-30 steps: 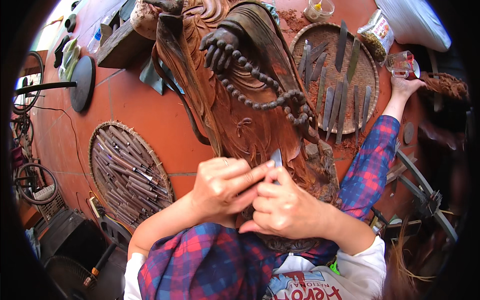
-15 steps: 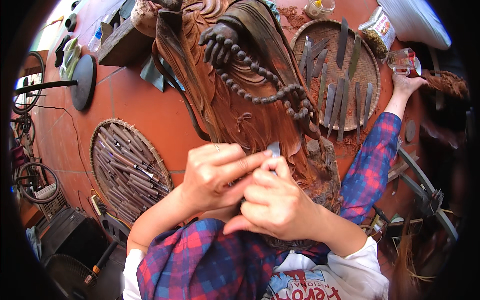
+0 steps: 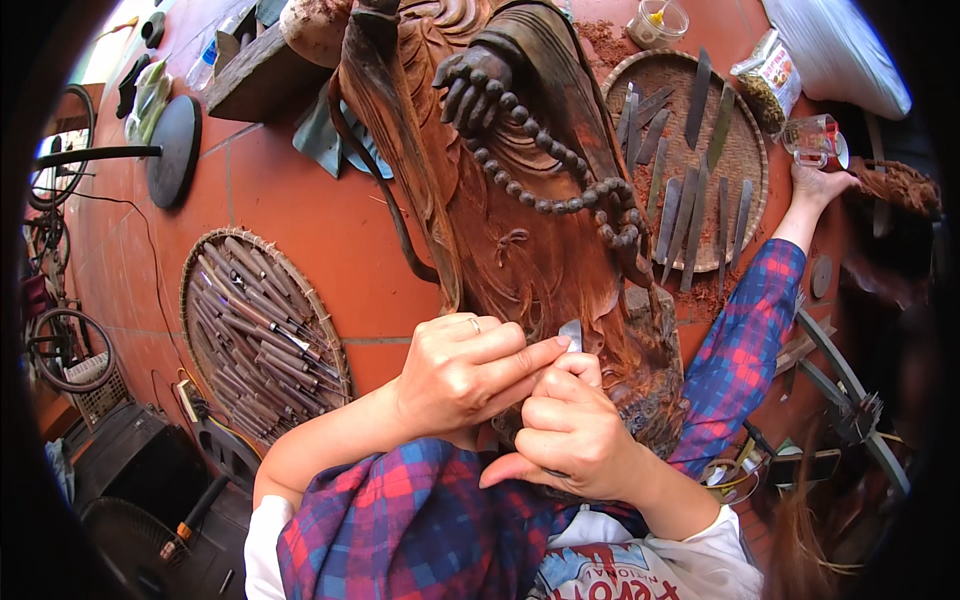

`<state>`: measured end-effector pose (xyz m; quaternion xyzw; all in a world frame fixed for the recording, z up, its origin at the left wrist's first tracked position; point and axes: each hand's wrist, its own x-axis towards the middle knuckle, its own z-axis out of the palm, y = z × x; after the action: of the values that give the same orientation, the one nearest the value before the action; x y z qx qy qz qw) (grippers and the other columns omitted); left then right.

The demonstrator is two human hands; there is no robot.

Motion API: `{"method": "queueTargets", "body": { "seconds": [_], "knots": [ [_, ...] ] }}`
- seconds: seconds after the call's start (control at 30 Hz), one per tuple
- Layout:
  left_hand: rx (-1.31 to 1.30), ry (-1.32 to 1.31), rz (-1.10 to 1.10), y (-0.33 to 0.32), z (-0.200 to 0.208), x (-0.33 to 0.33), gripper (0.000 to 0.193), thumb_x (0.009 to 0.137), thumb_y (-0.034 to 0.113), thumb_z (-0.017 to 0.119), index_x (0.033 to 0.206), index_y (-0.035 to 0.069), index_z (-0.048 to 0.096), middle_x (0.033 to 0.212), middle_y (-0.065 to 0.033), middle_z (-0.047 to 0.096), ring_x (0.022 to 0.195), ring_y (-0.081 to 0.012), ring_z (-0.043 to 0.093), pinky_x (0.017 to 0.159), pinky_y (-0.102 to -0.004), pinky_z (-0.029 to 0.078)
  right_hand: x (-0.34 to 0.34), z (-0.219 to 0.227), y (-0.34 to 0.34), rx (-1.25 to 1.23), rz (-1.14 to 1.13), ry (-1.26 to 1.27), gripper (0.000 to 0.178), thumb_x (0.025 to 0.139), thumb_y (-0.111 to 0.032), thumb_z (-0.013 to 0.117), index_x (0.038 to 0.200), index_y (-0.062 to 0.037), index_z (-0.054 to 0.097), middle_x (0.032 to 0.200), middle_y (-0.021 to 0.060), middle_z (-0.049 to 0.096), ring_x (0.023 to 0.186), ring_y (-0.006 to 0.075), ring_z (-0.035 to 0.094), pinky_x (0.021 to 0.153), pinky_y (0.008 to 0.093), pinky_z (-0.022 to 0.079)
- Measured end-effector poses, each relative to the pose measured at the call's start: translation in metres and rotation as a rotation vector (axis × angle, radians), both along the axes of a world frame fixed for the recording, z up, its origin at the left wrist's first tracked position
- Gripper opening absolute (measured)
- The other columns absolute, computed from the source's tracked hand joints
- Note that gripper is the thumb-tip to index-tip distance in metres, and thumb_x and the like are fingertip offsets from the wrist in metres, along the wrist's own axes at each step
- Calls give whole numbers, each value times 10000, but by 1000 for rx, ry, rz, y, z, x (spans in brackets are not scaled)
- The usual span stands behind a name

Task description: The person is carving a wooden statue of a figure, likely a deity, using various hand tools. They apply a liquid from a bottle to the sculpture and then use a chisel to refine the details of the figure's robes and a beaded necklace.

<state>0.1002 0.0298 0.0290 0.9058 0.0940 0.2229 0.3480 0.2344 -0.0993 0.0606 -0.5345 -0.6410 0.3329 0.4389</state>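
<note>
A carved wooden statue [image 3: 560, 285] lies before me, with a carved hand [image 3: 478, 92] and a string of wooden beads [image 3: 545, 200] standing out from its robe. The flat metal tip of a scraper blade [image 3: 571, 333] rests against its reddish-brown lower surface. My right hand [image 3: 572, 430] is closed around the blade, thumb sticking out to the left. From the left, my left hand [image 3: 470, 368], with a ring on one finger, presses its fingertips onto the same blade beside the tip. Most of the blade is hidden inside my hands.
To the left, a round woven tray [image 3: 340, 375] holds several wooden-handled carving tools. At right, another woven tray [image 3: 757, 165] carries several flat blades. My bare foot [image 3: 820, 188] and plaid-covered leg [image 3: 745, 345] stretch along the right, near a clear jar [image 3: 812, 138].
Both hands have drawn the blade nearer to me along the statue's surface. The whole view has shifted slightly, so the statue and trays appear farther right.
</note>
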Motion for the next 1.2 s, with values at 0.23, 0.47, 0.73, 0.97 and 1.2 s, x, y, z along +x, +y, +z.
{"method": "queueTargets", "body": {
  "seconds": [0.23,0.47,0.73,0.97,1.2],
  "knots": [
    [78,-46,89,6,-3,8,416,635,175,789,1044,98,791,603,46,454,500,-116,479,459,-281,374,1,0,10,7,-39,-32,371,729,-329,829,653,-104,544,692,16,454,724,228,496,793,413,358],
    [91,-76,71,20,3,15,397,622,178,787,1011,99,791,600,46,449,505,-128,483,468,-290,372,4,6,24,60,-113,15,402,727,-337,839,646,-112,516,686,9,429,692,224,467,759,409,338],
    [71,-44,32,14,8,11,354,697,213,740,1034,106,767,658,39,470,556,-126,523,486,-294,412,2,13,13,29,-78,4,386,739,-336,834,645,-105,539,680,15,442,709,214,477,776,415,351],
    [-6,-11,-17,-1,-3,0,371,672,243,750,1018,110,770,652,35,472,554,-133,527,482,-302,406,-1,8,-4,-28,3,-19,380,762,-326,827,637,-111,540,677,17,449,740,209,496,792,419,364],
    [56,-119,-110,-4,-5,-7,385,643,228,760,1010,115,789,635,59,403,532,-86,444,459,-252,349,-15,14,-22,-31,61,-120,386,765,-373,798,627,-118,542,676,8,444,747,184,513,843,429,405]
  ]
}}
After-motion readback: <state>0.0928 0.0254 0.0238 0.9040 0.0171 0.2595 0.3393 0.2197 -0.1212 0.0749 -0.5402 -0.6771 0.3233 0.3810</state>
